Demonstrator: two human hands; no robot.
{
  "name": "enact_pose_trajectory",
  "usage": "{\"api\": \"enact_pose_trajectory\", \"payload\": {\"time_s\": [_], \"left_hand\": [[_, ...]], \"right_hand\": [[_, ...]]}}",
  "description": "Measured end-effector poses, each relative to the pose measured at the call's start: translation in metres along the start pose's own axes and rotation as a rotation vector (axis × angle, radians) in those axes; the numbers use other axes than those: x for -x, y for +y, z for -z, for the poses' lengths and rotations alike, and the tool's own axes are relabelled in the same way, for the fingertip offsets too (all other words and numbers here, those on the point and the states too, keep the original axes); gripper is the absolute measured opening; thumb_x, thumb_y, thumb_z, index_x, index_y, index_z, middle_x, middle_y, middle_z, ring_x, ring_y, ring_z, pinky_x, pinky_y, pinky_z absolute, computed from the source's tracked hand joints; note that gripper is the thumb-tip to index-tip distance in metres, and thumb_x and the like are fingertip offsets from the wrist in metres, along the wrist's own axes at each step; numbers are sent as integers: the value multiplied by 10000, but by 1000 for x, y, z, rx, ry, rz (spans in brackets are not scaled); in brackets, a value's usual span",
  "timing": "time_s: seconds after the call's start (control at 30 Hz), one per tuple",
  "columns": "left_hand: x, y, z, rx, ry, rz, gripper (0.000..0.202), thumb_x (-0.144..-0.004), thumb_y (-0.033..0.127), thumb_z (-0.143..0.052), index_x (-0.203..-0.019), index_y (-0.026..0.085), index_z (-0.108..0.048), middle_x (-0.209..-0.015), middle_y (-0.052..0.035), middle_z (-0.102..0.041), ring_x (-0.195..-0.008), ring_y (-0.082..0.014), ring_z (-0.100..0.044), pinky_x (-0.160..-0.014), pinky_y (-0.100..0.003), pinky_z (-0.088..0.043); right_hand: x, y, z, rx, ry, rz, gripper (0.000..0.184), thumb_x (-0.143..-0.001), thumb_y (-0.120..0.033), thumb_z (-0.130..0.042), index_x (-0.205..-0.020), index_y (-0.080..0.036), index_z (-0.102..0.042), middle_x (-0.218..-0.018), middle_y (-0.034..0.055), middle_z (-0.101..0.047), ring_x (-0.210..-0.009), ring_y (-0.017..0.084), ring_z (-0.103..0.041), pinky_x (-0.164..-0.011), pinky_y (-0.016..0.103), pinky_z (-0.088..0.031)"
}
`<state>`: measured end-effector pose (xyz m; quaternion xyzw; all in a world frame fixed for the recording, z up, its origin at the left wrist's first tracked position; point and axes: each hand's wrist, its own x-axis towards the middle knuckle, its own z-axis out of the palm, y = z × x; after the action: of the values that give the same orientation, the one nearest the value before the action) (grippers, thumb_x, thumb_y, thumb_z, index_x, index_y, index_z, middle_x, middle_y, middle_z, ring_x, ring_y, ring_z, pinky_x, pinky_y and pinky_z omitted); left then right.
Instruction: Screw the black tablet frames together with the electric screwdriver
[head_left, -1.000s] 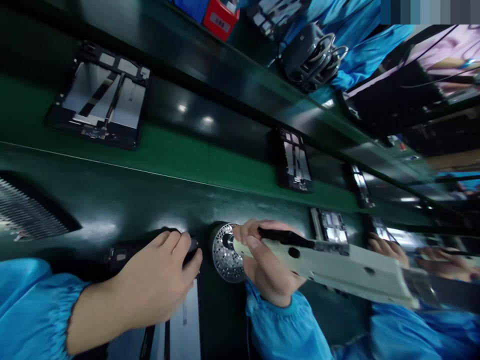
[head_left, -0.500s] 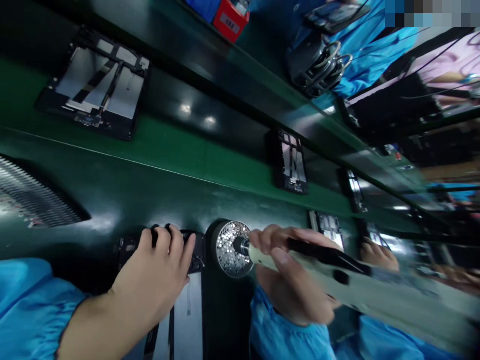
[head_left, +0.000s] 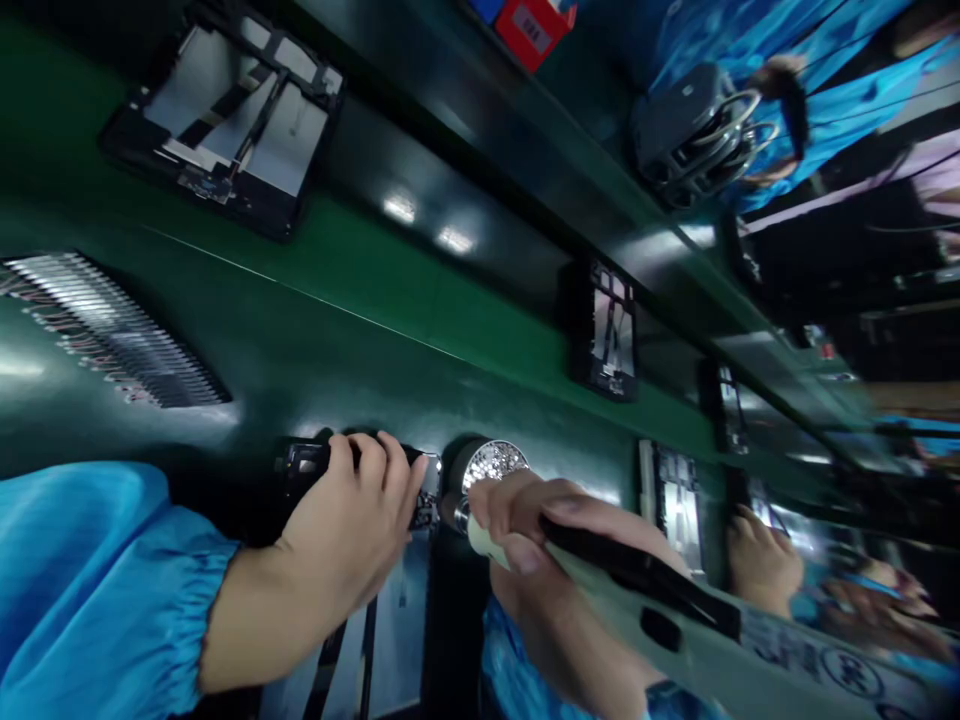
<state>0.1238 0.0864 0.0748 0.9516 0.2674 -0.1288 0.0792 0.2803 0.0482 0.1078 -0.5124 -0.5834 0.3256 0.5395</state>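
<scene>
My left hand grips the top edge of an opened tablet, fingers curled over its black frame. Silver panels and dark ribbon strips show in its body; its lower part runs out of view. In my right hand is a pale electric screwdriver with a black lever, fingers wrapped round its front end. Its dark nose points left, between the tablet's upper right corner and a round metal dish of small shiny screws. The bit's tip is too blurred to tell whether it touches anything.
Opened tablets lie along the green bench, another further right. A fanned row of thin metal-edged parts sits at left. A red box stands behind. Co-workers in blue sleeves work opposite and at right, one hand near.
The screwdriver's nose has moved left, from over the screws in the dish to beside the tablet's corner. My left hand stays on the tablet. The whole view has shifted somewhat.
</scene>
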Motion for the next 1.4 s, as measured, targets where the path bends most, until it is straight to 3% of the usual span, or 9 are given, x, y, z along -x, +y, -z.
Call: {"api": "enact_pose_trajectory", "payload": {"time_s": [0.17,0.43,0.7,0.87,0.97,1.07,1.23,1.4], "left_hand": [[-1,0,7,11,-71,-16,604,-1054,380,-347,-1593,120,-269,-1440,-297,-524,-1174,-458,-627,-899,-585,-566],[-3,1,9,28,-65,-4,590,-1044,367,-393,-1585,149,-305,-1434,-286,-538,-1174,-446,-636,-885,-582,-576],[0,3,4,28,46,-1,568,-1030,345,-412,-1548,112,-388,-1356,-285,-600,-1103,-451,-666,-842,-568,-585],[0,7,-11,16,204,77,589,-991,410,-511,-1492,101,-486,-1320,-276,-632,-1111,-453,-663,-880,-573,-547],[13,21,-23,19,412,39,551,-942,414,-586,-1363,60,-625,-1353,-266,-620,-1213,-461,-609,-1023,-598,-443],[38,46,-38,90,537,-127,420,-945,384,-565,-1218,113,-736,-1336,-171,-663,-1271,-373,-588,-1131,-532,-352],[67,86,-66,127,599,-257,295,-989,271,-517,-1142,244,-767,-1238,11,-733,-1208,-164,-617,-1119,-322,-396],[70,94,-74,121,618,-219,293,-992,261,-510,-1133,222,-765,-1193,5,-749,-1160,-154,-638,-1089,-306,-411]], "right_hand": [[0,0,1,-14,-11,4,414,-779,35,-613,-1097,-222,-681,-719,-18,-583,-681,174,-588,-695,460,-571],[-2,-2,7,-68,-106,-52,470,-779,97,-556,-1099,-229,-665,-774,-16,-601,-706,161,-591,-644,394,-539],[0,-2,4,-58,-105,-54,426,-779,74,-563,-1069,-225,-656,-762,-18,-595,-697,166,-594,-649,412,-545],[1,11,-1,-86,-25,9,403,-754,64,-594,-1012,-232,-680,-716,-28,-596,-643,156,-579,-589,380,-534],[-1,19,-3,-140,63,25,410,-757,32,-607,-1055,-232,-706,-695,-34,-572,-620,144,-559,-571,355,-512],[-3,25,-4,-184,107,61,431,-754,7,-618,-1104,-224,-715,-691,-32,-559,-609,139,-548,-552,332,-483],[-6,30,-6,-212,96,98,326,-740,3,-631,-954,-229,-714,-672,-37,-573,-591,132,-546,-543,312,-470],[-6,31,-6,-238,124,85,284,-743,-27,-652,-938,-225,-706,-644,-43,-552,-584,132,-535,-541,307,-459]]}}
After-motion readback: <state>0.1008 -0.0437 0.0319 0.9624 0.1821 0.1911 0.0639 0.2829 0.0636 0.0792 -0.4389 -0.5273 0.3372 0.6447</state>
